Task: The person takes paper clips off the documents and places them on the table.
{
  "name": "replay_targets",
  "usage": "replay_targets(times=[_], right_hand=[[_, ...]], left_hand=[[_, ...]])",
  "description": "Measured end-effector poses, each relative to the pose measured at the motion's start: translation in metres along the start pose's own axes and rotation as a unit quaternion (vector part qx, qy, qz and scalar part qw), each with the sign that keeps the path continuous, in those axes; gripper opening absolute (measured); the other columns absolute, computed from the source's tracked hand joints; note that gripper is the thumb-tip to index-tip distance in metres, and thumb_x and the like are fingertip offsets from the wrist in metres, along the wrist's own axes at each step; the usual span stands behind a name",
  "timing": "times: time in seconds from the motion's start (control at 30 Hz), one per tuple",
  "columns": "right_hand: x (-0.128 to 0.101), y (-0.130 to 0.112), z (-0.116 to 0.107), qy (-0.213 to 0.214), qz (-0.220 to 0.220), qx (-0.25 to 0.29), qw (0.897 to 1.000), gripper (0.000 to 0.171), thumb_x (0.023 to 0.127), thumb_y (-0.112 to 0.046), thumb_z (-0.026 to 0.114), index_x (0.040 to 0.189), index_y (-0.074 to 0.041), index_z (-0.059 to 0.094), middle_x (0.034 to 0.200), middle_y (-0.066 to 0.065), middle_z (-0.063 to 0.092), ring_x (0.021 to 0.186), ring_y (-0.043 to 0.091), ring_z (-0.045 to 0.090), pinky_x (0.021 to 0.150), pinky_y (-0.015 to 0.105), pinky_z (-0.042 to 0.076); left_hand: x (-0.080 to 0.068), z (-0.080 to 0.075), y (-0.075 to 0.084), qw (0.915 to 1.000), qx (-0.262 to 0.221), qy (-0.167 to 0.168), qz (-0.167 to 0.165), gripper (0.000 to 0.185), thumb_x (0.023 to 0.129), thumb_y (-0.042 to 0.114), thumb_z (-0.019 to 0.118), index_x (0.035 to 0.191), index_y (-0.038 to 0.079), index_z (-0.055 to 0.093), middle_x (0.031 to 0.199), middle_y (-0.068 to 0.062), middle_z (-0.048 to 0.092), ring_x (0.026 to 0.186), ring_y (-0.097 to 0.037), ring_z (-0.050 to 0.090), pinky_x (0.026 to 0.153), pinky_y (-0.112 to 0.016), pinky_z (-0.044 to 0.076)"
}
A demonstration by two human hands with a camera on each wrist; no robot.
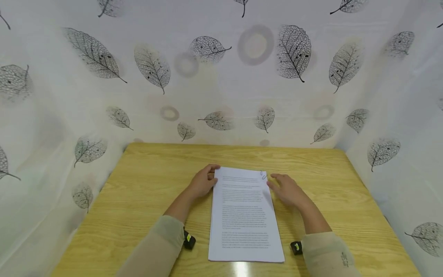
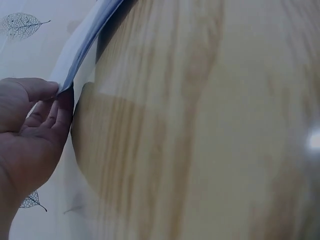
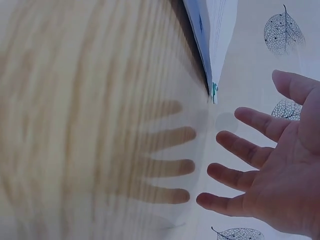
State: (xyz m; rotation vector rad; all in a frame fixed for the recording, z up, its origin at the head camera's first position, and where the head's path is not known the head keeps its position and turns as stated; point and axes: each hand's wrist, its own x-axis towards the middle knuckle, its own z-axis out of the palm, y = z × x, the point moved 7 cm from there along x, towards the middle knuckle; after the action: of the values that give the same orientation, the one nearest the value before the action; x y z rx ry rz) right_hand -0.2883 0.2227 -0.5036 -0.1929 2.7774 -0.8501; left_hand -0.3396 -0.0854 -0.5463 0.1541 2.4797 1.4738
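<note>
Stack of printed sheets (image 1: 243,219): lies between the hands, its upper left corner pinched by the left hand (image 1: 203,181). Paper clip (image 1: 264,177): sits at the corner across from that grip. Right hand (image 1: 286,189): just beyond the clip, fingers spread, holds nothing. Wooden table (image 1: 311,163): underneath. Leaf-print curtain (image 1: 225,88): beyond both hands.

White leaf-printed curtain (image 1: 221,90); wood-grain table (image 1: 149,173) before it

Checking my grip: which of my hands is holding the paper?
Your left hand, pinching the paper at its top left corner; the right hand is apart from it, fingers spread.
</note>
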Motion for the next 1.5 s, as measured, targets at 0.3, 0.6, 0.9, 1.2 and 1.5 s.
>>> replay_targets(times=[0.3, 0.6, 0.9, 1.2, 1.5], right_hand=[[0.008, 0.011, -0.001, 0.000, 0.043, 0.134, 0.990, 0.067, 0.114, -0.038, 0.053, 0.168, -0.004, 0.034, 0.173, 0.030, 0.032, 0.160, 0.056, 0.028, 0.128, 0.071, 0.030], [0.035, 0.011, 0.004, 0.020, 0.048, 0.134, 0.990, 0.068, 0.111, -0.042, 0.060, 0.165, -0.005, 0.040, 0.162, 0.024, 0.050, 0.149, 0.046, 0.051, 0.120, 0.061, 0.046], [0.045, 0.009, 0.011, 0.038, 0.087, 0.184, 0.978, 0.052, 0.108, -0.025, 0.066, 0.151, 0.003, 0.057, 0.135, 0.021, 0.067, 0.116, 0.029, 0.064, 0.089, 0.031, 0.055], [0.044, 0.008, 0.015, 0.049, 0.095, 0.307, 0.946, 0.041, 0.108, -0.015, 0.066, 0.146, 0.000, 0.057, 0.117, 0.005, 0.060, 0.101, 0.016, 0.053, 0.080, 0.020, 0.049], [0.046, 0.012, 0.015, 0.080, 0.076, 0.348, 0.931, 0.045, 0.105, -0.009, 0.070, 0.145, -0.009, 0.051, 0.098, -0.005, 0.067, 0.090, 0.013, 0.058, 0.074, 0.021, 0.049]], left_hand=[[0.000, -0.007, -0.012, 0.9984, -0.056, -0.005, -0.005, 0.051, 0.107, 0.008, 0.064, 0.154, 0.025, 0.056, 0.163, -0.012, 0.054, 0.130, -0.029, 0.068, 0.107, -0.043, 0.059], [-0.003, -0.012, -0.017, 0.9916, -0.129, -0.009, -0.006, 0.052, 0.107, 0.003, 0.062, 0.154, 0.023, 0.055, 0.162, -0.011, 0.054, 0.138, -0.028, 0.063, 0.111, -0.041, 0.056], [-0.006, -0.009, -0.017, 0.9881, -0.153, -0.016, -0.001, 0.052, 0.106, 0.000, 0.061, 0.154, 0.020, 0.055, 0.162, -0.014, 0.053, 0.136, -0.028, 0.064, 0.107, -0.037, 0.057], [-0.006, -0.007, -0.016, 0.9913, -0.131, -0.012, -0.004, 0.052, 0.107, 0.002, 0.061, 0.156, 0.021, 0.054, 0.165, -0.015, 0.048, 0.144, -0.036, 0.060, 0.116, -0.047, 0.054], [-0.009, -0.006, -0.014, 0.9916, -0.128, -0.019, 0.003, 0.053, 0.108, 0.003, 0.062, 0.157, 0.021, 0.053, 0.166, -0.012, 0.048, 0.147, -0.036, 0.057, 0.119, -0.047, 0.052]])
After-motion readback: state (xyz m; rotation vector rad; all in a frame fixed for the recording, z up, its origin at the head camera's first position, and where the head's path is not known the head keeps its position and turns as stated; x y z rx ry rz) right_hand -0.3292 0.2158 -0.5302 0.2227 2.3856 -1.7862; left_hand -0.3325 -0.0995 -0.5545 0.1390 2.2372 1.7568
